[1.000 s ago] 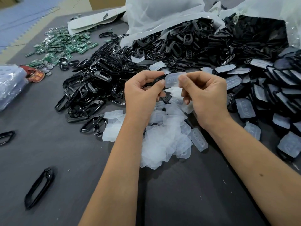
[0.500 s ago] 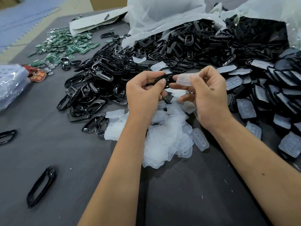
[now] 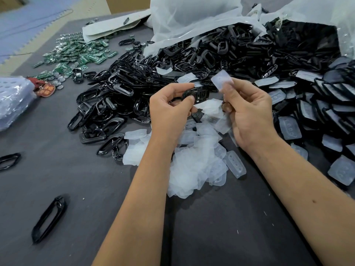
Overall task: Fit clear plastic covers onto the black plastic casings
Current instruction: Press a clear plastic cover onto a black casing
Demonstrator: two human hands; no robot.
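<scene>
table: your forearms reach over a dark grey table [image 3: 221, 237]; one loose black frame [image 3: 49, 219] lies near left.
clear pile: clear covers [image 3: 194, 166] heaped under your wrists.
left hand: your left hand [image 3: 169, 114] pinches a black casing [image 3: 196, 95], long axis level, pointing right.
right hand: your right hand [image 3: 247, 112] pinches a clear cover [image 3: 221, 78], raised just beside the casing, tilted up-left.
far: black casing heap [image 3: 192, 60], white bags [image 3: 192, 18], green circuit boards [image 3: 76, 54].
</scene>
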